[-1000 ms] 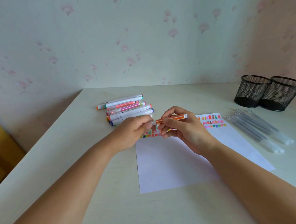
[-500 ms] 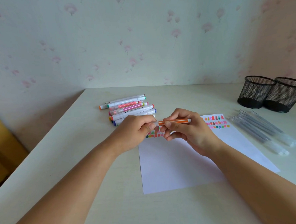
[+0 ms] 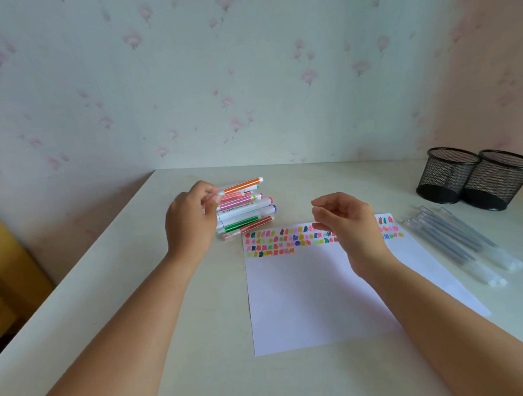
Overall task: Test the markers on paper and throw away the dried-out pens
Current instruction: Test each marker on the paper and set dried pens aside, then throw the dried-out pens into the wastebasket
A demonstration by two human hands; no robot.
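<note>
The pale surface [image 3: 138, 295] ran out from you to a flowered wall, and nearest you lay the paper [image 3: 305, 301], its near part blank. Your right hand [image 3: 346, 223] hung just above the paper's far end, released, its fingers loosely curled round nothing. Half a second before, it had shared the orange marker [image 3: 241, 186] with your left hand [image 3: 192, 222], both of them meeting over that far end; now it had let go and stayed about where it was.

Under and beside it ran the rows of swatches [image 3: 274, 242], several colours, filling only the far strip of the sheet.

Your left hand had gone left and away from you, carrying the marker off the paper. It pinched the marker by its pale near end, the striped barrel pointing right, just above the far edge of the pile [image 3: 246, 213] of other markers. Whether the marker already touched the pile I could not tell.

I'd judge from this that the orange one had passed and was being returned to the keepers, not thrown out, so your free right hand was ready for the next pick.

Further right lay the grey pens [image 3: 462, 241], side by side, and beyond them stood two mesh cups [image 3: 447, 176], touching.
</note>
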